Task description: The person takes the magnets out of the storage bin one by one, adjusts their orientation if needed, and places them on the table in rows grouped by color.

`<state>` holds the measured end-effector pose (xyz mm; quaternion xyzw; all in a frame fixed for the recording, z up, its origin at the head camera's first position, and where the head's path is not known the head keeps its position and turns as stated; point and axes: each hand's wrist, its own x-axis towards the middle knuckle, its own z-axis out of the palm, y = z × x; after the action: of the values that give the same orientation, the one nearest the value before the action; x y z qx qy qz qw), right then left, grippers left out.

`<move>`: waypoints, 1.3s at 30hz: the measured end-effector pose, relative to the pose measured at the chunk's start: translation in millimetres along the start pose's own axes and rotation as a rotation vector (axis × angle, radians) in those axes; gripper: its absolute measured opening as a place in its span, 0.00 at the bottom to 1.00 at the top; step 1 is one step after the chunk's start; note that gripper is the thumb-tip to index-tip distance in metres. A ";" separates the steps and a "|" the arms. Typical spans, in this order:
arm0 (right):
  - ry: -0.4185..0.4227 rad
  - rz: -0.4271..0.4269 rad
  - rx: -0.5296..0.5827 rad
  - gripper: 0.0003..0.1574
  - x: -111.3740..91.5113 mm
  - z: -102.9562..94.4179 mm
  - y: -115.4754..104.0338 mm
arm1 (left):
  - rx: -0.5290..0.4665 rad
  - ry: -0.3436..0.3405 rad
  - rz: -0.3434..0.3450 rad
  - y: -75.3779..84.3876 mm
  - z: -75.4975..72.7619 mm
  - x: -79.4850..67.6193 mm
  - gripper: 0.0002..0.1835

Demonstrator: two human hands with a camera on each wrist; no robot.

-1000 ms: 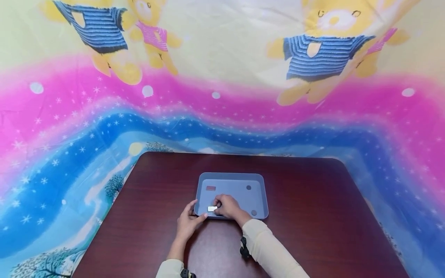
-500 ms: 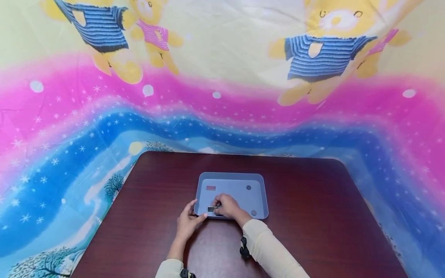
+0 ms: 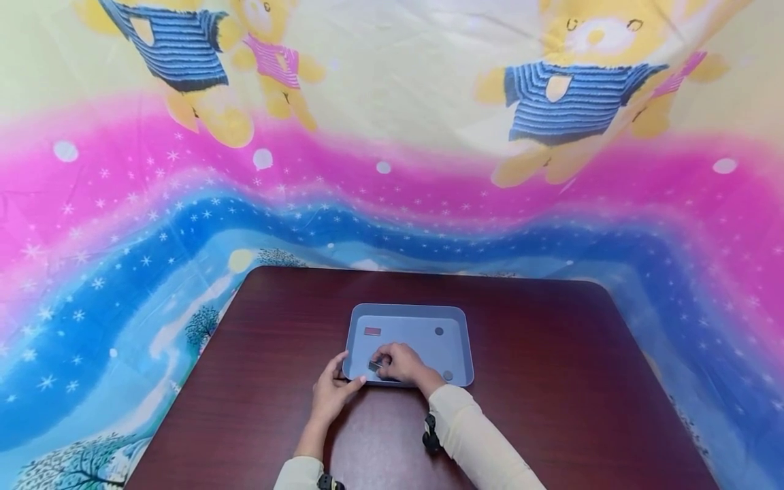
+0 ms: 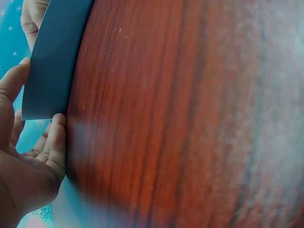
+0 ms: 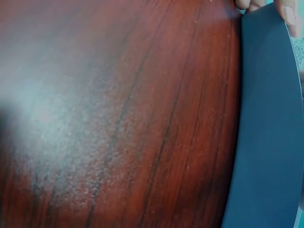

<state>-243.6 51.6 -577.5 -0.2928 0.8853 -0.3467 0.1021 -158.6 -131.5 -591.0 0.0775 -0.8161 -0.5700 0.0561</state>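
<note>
A shallow grey-blue tray (image 3: 413,337) lies on the table. My left hand (image 3: 331,391) grips its near left corner, thumb at the front rim and fingers along the side; the left wrist view shows this hand (image 4: 31,173) around the tray wall (image 4: 54,66). Inside the tray, my right hand (image 3: 401,363) pinches a small, flat, dark rectangular piece (image 3: 374,366), tilted, close over the tray floor near that corner. Its kind is too small to tell. The right wrist view has the tray's outer wall (image 5: 268,123) and left fingertips (image 5: 289,15), with the right hand's grip hidden.
A small reddish rectangle (image 3: 372,331) lies at the tray's back left. Two dark discs sit on the right side, one disc (image 3: 439,331) toward the back and the other disc (image 3: 448,375) near the front. Behind the brown table (image 3: 539,340) hangs a printed cloth (image 3: 392,170).
The small piece in my right hand has turned, its visible face going from bright white to dark, and now slants. My left hand has stayed at the tray's corner.
</note>
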 end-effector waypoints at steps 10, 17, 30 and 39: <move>-0.008 0.012 0.103 0.13 1.8 -4.7 -0.3 | -0.012 0.009 0.010 4.6 -1.9 2.0 0.37; 0.038 0.066 0.074 0.14 2.2 0.1 -1.9 | -0.020 0.003 0.013 4.6 -0.9 1.1 0.37; 0.158 0.037 0.316 0.11 -7.9 0.3 4.3 | -0.003 0.008 0.014 -2.6 3.0 1.5 0.38; 0.161 0.111 0.411 0.11 -10.4 -4.0 1.6 | 0.007 0.014 0.010 -2.0 2.7 -0.3 0.38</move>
<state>-237.5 60.9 -575.9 -0.1880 0.8161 -0.5358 0.1077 -158.7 -129.7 -593.8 0.0776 -0.8182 -0.5661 0.0643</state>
